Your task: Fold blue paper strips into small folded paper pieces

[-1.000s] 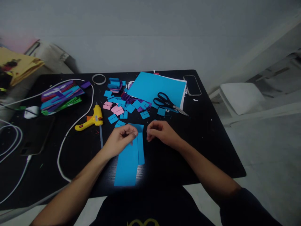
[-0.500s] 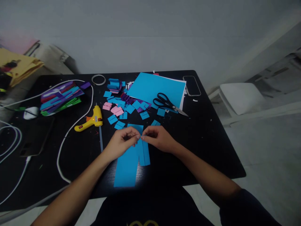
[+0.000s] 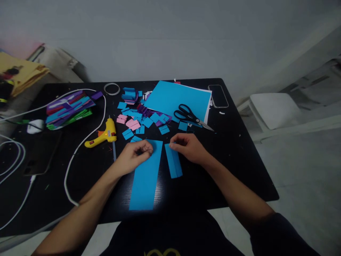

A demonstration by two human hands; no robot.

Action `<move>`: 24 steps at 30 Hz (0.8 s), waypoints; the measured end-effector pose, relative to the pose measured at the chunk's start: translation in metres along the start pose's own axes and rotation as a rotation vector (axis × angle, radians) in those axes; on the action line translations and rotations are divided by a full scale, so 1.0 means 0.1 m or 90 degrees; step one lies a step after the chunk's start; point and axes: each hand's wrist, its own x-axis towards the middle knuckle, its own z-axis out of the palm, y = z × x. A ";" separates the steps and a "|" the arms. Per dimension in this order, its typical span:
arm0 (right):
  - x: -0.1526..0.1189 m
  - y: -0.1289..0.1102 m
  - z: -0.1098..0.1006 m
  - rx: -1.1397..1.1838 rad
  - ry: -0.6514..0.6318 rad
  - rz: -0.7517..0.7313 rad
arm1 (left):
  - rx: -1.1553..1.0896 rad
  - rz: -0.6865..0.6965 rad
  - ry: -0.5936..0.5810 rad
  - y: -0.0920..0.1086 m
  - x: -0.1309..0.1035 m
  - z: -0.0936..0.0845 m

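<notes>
A black table (image 3: pixel 213 185) is seen in the head view. The folded blue strip (image 3: pixel 174 164), earlier overlapping the blue sheet (image 3: pixel 144 185), has been shifted right, clear of it, its upper end pinched by the right hand (image 3: pixel 188 146). The left hand (image 3: pixel 134 153) is curled over the sheet; whether anything is held cannot be told.

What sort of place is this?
Probably a craft table in a plain room: a yellow glue gun, black-handled scissors and a large blue sheet lie among small cut paper pieces.
</notes>
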 end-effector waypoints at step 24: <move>0.02 0.13 0.10 0.128 -0.024 0.083 | -0.035 0.048 0.040 0.02 -0.02 0.14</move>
